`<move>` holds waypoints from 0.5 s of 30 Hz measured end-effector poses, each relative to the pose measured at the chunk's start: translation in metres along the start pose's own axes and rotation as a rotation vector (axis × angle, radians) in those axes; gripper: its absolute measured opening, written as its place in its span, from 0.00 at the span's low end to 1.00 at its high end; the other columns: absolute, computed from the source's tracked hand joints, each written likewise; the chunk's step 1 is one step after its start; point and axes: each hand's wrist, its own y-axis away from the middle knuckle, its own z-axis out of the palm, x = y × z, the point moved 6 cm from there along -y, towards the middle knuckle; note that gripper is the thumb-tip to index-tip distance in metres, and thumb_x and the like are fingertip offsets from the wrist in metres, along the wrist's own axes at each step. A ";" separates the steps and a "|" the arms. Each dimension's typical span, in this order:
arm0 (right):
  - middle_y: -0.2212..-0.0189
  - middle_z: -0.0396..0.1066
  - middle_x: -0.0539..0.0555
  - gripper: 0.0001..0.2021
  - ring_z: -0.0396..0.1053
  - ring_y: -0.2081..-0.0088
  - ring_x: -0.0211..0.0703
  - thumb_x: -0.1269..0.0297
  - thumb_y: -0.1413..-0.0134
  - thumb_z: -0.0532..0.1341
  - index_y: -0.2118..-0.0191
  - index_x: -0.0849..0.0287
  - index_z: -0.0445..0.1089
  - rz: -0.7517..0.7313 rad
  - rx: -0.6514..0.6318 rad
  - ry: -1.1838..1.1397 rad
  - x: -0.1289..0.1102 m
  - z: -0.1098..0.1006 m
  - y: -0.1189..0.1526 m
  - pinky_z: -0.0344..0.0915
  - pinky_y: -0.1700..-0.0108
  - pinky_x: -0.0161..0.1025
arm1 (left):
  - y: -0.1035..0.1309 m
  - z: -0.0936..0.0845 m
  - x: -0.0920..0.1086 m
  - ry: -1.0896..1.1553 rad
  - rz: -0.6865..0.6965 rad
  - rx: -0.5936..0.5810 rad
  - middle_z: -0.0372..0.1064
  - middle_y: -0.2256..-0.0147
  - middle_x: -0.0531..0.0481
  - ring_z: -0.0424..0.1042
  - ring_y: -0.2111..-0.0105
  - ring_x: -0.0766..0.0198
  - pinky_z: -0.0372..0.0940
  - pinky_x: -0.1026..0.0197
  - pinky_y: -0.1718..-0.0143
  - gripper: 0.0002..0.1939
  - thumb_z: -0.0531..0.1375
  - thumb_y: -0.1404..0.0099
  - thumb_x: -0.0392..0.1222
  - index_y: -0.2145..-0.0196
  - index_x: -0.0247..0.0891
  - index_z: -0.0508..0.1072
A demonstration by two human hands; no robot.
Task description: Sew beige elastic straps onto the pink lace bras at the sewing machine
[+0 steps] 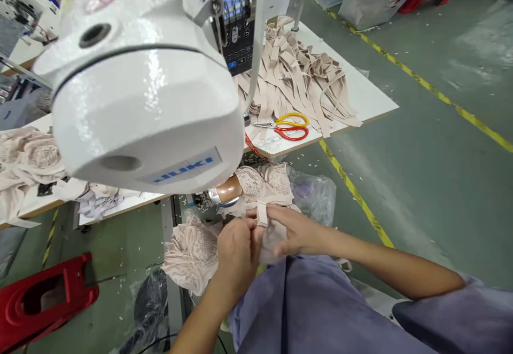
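Observation:
A pale beige lace bra [260,184] lies at the sewing machine's lower arm, below the white JUKI head [160,113]. My left hand [239,244] is closed, its fingertips pinching a short beige strap [262,214] at the near side of the bra. From the other side, my right hand [298,229] grips the bra by its near edge, the strap crossing over its fingers. The fingertips of both hands meet around the strap and are partly hidden. A pile of similar lace bras [191,255] hangs just beyond my left hand.
On the white table [368,95], a heap of beige strips [296,71] lies behind yellow-and-red scissors [286,126]. More lace pieces [30,156] cover the left table. A clear plastic bag [316,196] is beside the bra. A red stool [48,295] stands at lower left.

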 end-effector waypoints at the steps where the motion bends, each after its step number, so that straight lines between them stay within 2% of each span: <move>1: 0.58 0.73 0.60 0.35 0.70 0.55 0.51 0.32 0.45 0.54 0.50 0.60 0.72 0.009 0.068 -0.100 -0.001 -0.003 -0.005 0.66 0.50 0.48 | -0.003 0.003 0.007 0.027 -0.001 0.001 0.68 0.74 0.52 0.67 0.74 0.66 0.61 0.63 0.71 0.10 0.52 0.28 0.41 0.67 0.39 0.67; 3: 0.68 0.71 0.55 0.29 0.69 0.64 0.44 0.38 0.37 0.49 0.61 0.60 0.73 0.072 0.238 -0.210 -0.003 -0.015 -0.014 0.67 0.58 0.42 | -0.011 0.006 0.012 0.116 -0.120 -0.006 0.65 0.77 0.55 0.65 0.78 0.68 0.59 0.66 0.74 0.13 0.51 0.27 0.42 0.70 0.39 0.65; 5: 0.74 0.67 0.51 0.22 0.66 0.70 0.40 0.45 0.35 0.53 0.67 0.59 0.70 0.146 0.375 -0.218 -0.009 -0.028 -0.023 0.65 0.65 0.37 | -0.018 0.004 0.008 0.220 -0.299 0.002 0.62 0.79 0.57 0.62 0.80 0.70 0.57 0.67 0.77 0.17 0.48 0.25 0.43 0.74 0.40 0.62; 7: 0.74 0.66 0.49 0.15 0.63 0.72 0.37 0.51 0.38 0.58 0.65 0.58 0.69 0.148 0.437 -0.220 -0.018 -0.039 -0.037 0.61 0.69 0.35 | -0.022 -0.005 0.002 0.244 -0.406 0.044 0.61 0.80 0.57 0.62 0.80 0.70 0.56 0.68 0.79 0.20 0.47 0.25 0.45 0.75 0.40 0.63; 8: 0.74 0.66 0.48 0.13 0.62 0.74 0.36 0.52 0.39 0.59 0.63 0.58 0.68 0.133 0.442 -0.225 -0.021 -0.044 -0.046 0.60 0.71 0.34 | -0.023 -0.011 -0.001 0.206 -0.423 0.075 0.63 0.80 0.57 0.63 0.80 0.70 0.57 0.68 0.79 0.19 0.49 0.25 0.46 0.73 0.39 0.67; 10: 0.76 0.64 0.45 0.10 0.60 0.76 0.34 0.55 0.41 0.61 0.62 0.58 0.67 0.104 0.444 -0.199 -0.025 -0.053 -0.064 0.57 0.72 0.33 | -0.023 -0.023 -0.009 0.054 -0.403 0.134 0.67 0.80 0.58 0.67 0.80 0.70 0.58 0.68 0.77 0.12 0.54 0.28 0.46 0.62 0.39 0.74; 12: 0.78 0.63 0.44 0.09 0.58 0.76 0.33 0.58 0.43 0.61 0.64 0.58 0.65 0.074 0.434 -0.135 -0.025 -0.062 -0.082 0.55 0.72 0.33 | -0.023 -0.031 -0.014 -0.134 -0.305 0.172 0.73 0.77 0.56 0.70 0.78 0.68 0.59 0.67 0.74 0.13 0.58 0.30 0.45 0.51 0.40 0.75; 15: 0.79 0.63 0.44 0.07 0.59 0.75 0.34 0.60 0.43 0.61 0.66 0.58 0.65 0.009 0.402 -0.056 -0.026 -0.069 -0.104 0.56 0.69 0.34 | -0.024 -0.035 -0.018 -0.343 -0.128 0.191 0.79 0.71 0.52 0.72 0.76 0.67 0.58 0.65 0.73 0.13 0.58 0.30 0.42 0.52 0.41 0.78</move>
